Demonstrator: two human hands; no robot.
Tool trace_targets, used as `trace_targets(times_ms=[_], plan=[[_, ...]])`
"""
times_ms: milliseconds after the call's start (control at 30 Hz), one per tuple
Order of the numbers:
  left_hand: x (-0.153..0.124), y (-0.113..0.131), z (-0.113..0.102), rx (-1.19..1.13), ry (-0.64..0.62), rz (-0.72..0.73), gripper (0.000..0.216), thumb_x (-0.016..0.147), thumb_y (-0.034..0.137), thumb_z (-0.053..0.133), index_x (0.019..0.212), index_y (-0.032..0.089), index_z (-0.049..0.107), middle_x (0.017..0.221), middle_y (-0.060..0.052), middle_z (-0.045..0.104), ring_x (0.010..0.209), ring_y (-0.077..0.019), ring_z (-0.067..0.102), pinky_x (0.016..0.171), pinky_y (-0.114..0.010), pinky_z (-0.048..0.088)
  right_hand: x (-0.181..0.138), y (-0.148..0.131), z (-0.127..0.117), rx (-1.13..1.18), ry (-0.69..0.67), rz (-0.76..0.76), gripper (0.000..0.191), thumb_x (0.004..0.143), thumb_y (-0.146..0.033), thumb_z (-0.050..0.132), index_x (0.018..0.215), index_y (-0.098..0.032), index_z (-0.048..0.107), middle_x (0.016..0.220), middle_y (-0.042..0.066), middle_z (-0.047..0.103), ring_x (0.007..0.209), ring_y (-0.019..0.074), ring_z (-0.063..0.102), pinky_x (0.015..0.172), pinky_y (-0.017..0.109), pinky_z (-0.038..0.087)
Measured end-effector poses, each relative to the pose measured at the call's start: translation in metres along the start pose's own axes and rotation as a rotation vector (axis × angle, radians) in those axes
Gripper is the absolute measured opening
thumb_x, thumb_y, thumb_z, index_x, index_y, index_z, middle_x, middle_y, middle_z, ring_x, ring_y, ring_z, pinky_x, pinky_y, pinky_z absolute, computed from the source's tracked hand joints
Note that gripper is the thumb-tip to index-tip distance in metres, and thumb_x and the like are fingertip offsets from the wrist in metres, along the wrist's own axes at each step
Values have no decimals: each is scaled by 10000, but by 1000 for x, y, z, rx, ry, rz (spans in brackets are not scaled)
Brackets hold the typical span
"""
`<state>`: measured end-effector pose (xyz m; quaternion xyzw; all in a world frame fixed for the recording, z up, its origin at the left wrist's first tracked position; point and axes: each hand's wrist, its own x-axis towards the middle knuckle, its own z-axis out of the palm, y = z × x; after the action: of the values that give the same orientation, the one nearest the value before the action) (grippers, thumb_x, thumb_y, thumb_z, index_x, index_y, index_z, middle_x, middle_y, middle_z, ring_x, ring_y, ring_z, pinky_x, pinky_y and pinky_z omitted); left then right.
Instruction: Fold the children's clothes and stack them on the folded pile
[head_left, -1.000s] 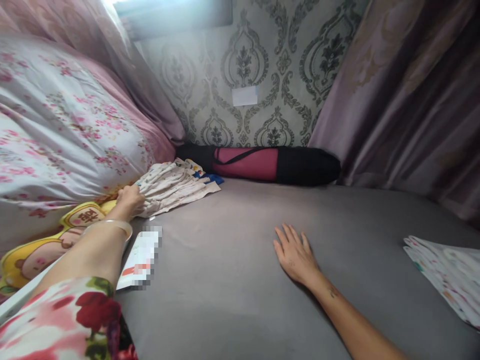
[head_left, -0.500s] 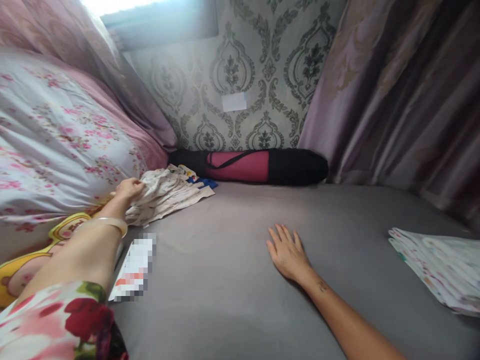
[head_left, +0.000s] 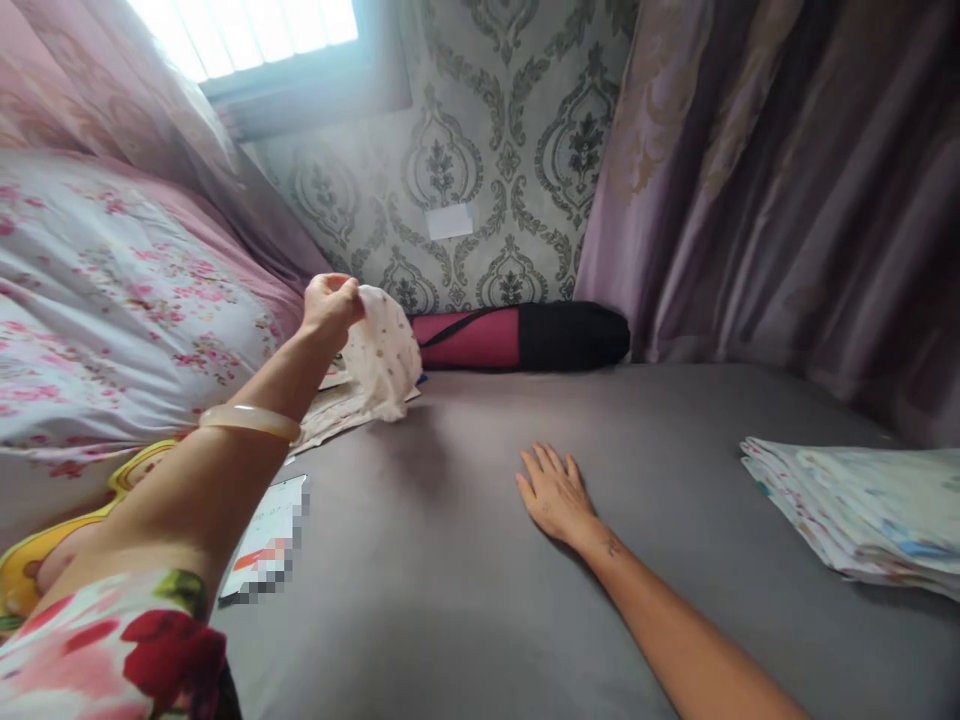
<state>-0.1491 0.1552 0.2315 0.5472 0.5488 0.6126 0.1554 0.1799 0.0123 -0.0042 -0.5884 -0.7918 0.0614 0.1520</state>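
My left hand (head_left: 332, 300) is closed on the edge of a thin white cloth (head_left: 384, 350) with small dark dots, which hangs down from the fingers above the bed. Beneath it a pile of pale cloths (head_left: 334, 415) lies flat, partly hidden by my forearm and the hanging cloth. My right hand (head_left: 556, 495) rests palm down on the grey sheet (head_left: 465, 600), fingers spread and holding nothing. To the far right lies a folded stack of white patterned cloths (head_left: 862, 510).
A black and pink bolster-shaped bag (head_left: 472, 338) lies along the wall. At left are floral bedding (head_left: 150, 310), a yellow cartoon cushion (head_left: 75, 530) and a partly blurred white phone-like item (head_left: 266, 535). Purple curtains (head_left: 720, 200) hang at right.
My left hand has risen and moved right, lifting one dotted cloth off the pile. My right hand stays flat on the sheet. The view has shifted slightly.
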Motion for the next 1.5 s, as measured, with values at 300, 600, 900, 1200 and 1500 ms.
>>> trace_targets(times_ms=[300, 600, 900, 1200, 1500], plan=[[-98, 86, 72, -530, -194, 35, 288, 743, 189, 675, 992, 170, 532, 797, 11, 602, 715, -128, 650, 711, -336, 570, 2, -18, -48, 571, 515, -35, 453, 920, -439, 425, 1250, -144, 521, 1219, 154, 591, 1177, 232, 528, 1022, 368, 405], [-184, 124, 89, -566, -375, 139, 332, 741, 198, 667, 1055, 221, 561, 945, -17, 659, 930, -201, 672, 792, -387, 589, -5, -29, -96, 699, 815, 21, 369, 824, -369, 569, 1150, -206, 515, 1050, 89, 585, 960, 209, 571, 880, 365, 474], [-193, 90, 67, -385, -299, 47, 342, 690, 370, 752, 962, 190, 648, 855, -34, 702, 774, -178, 661, 706, -294, 517, -22, -1, -162, 1167, 512, 16, 403, 727, -537, 695, 901, -188, 591, 753, 11, 647, 651, 138, 580, 578, 246, 449], [-221, 32, 66, -84, -686, -99, 425, 803, 539, 590, 569, 187, 547, 538, 20, 498, 517, -105, 437, 511, -243, 326, -43, 14, -185, 830, 223, 22, 317, 761, -490, 646, 748, -174, 655, 651, -6, 612, 564, 106, 504, 492, 214, 370], [-221, -7, 95, -25, -877, -161, 470, 789, 636, 527, 727, 188, 656, 694, -10, 585, 566, -120, 484, 503, -233, 346, -37, 38, -182, 737, 11, 43, 335, 744, -486, 657, 756, -159, 730, 682, 4, 656, 601, 117, 542, 531, 213, 383]])
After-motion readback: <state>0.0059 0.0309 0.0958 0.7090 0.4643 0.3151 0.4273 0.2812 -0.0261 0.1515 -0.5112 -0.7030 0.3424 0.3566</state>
